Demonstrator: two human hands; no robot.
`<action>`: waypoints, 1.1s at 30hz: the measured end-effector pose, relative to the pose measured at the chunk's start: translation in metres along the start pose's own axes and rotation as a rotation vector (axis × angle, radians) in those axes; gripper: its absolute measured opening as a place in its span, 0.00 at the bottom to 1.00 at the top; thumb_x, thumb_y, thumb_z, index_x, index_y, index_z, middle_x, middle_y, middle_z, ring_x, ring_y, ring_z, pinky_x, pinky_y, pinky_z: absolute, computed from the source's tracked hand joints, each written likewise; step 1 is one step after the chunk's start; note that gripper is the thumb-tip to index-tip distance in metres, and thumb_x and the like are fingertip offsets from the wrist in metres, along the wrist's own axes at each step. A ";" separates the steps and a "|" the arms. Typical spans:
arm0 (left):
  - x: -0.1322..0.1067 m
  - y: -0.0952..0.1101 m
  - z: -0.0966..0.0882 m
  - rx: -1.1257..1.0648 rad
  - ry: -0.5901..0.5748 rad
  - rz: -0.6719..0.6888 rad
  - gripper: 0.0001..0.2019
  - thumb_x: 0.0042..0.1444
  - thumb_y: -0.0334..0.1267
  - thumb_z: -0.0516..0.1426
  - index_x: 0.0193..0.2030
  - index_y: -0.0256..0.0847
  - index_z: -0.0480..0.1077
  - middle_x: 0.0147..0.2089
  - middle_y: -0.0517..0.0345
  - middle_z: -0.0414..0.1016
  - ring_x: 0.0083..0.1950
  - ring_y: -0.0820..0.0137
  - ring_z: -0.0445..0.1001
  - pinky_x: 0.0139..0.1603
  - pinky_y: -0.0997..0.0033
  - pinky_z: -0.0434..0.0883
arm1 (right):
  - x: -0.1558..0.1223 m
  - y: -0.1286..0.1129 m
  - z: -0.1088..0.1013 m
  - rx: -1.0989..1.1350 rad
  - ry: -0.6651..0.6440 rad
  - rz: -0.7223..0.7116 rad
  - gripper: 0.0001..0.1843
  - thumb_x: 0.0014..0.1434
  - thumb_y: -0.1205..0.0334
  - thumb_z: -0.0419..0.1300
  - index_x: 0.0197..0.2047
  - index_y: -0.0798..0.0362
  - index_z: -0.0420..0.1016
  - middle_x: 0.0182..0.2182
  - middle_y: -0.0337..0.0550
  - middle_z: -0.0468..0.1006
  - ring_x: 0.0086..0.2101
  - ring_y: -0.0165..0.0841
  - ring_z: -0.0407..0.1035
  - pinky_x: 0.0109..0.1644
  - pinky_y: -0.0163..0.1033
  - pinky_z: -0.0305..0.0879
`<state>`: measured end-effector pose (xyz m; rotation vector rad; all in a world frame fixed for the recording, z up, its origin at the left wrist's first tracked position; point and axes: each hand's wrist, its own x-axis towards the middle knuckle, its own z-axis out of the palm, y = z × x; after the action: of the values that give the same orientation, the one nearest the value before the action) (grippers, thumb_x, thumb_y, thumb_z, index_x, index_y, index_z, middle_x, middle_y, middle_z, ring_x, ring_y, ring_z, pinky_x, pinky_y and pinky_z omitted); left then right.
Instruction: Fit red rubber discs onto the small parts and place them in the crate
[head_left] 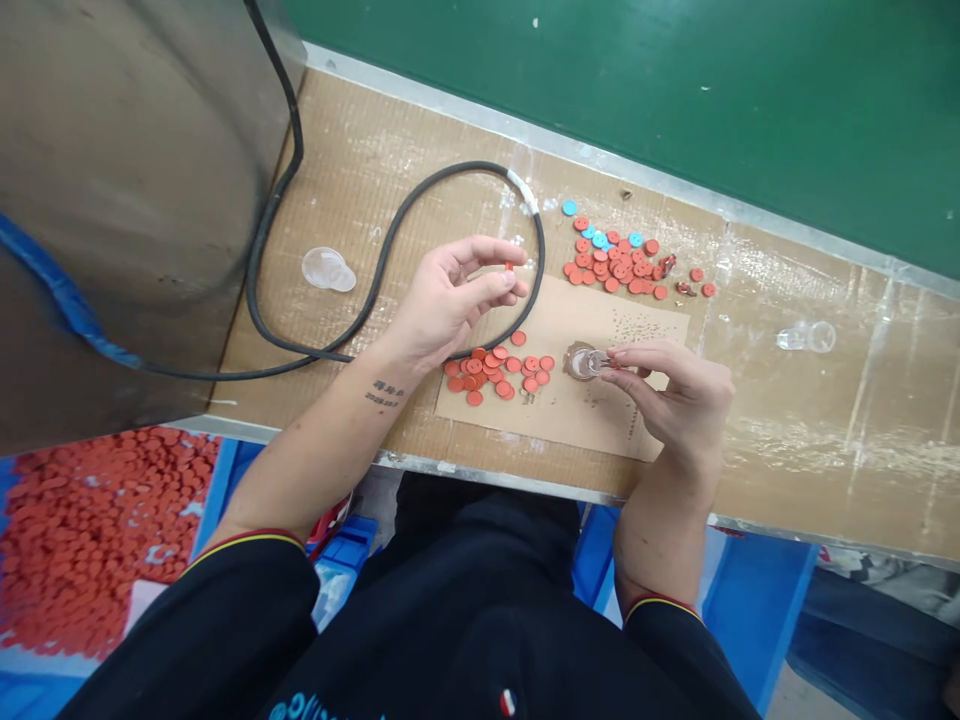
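Note:
My left hand (450, 305) pinches a small orange-red piece (509, 266) between thumb and forefinger, inside a loop of black cable (390, 250). My right hand (671, 395) holds a small shiny part (595, 363) by its fingertips, over a round brownish transparent dish (576, 362). Both rest above a cardboard sheet (559, 325) scattered with tiny dark specks. On it lies a pile of orange-red discs (480, 372). Beyond it are more orange-red discs (611, 262) mixed with a few blue discs (598, 240).
A grey metal housing (127, 200) stands at the left of the cardboard-covered bench (795, 420). Clear plastic pieces (328, 269) lie on the bench. A green surface (600, 70) runs behind it. Below the edge, a bin holds many red discs (97, 530).

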<state>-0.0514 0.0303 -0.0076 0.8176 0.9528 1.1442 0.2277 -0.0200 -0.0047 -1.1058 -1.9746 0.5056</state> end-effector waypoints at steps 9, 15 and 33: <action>-0.016 -0.001 0.016 -0.172 -0.241 0.007 0.19 0.48 0.46 0.78 0.42 0.41 0.81 0.38 0.60 0.81 0.35 0.74 0.83 0.38 0.77 0.81 | -0.005 -0.007 0.005 0.414 0.429 0.032 0.13 0.55 0.60 0.80 0.38 0.43 0.82 0.35 0.35 0.87 0.33 0.31 0.82 0.35 0.36 0.83; -0.029 -0.014 0.028 -0.146 -0.310 -0.086 0.21 0.49 0.49 0.77 0.43 0.40 0.81 0.39 0.55 0.83 0.35 0.70 0.84 0.38 0.74 0.82 | -0.004 -0.010 0.012 0.530 0.429 0.048 0.13 0.56 0.62 0.79 0.36 0.43 0.79 0.35 0.32 0.86 0.32 0.30 0.81 0.33 0.35 0.82; -0.036 -0.022 0.035 -0.239 -0.426 -0.170 0.18 0.51 0.43 0.76 0.45 0.39 0.79 0.44 0.51 0.87 0.43 0.67 0.87 0.45 0.73 0.84 | -0.005 -0.016 0.017 0.338 0.429 0.003 0.17 0.63 0.48 0.73 0.36 0.43 0.69 0.31 0.34 0.80 0.26 0.32 0.76 0.24 0.37 0.75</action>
<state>-0.0156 -0.0114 -0.0076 0.7315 0.5094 0.8695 0.2075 -0.0319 -0.0067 -0.9137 -1.4536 0.5298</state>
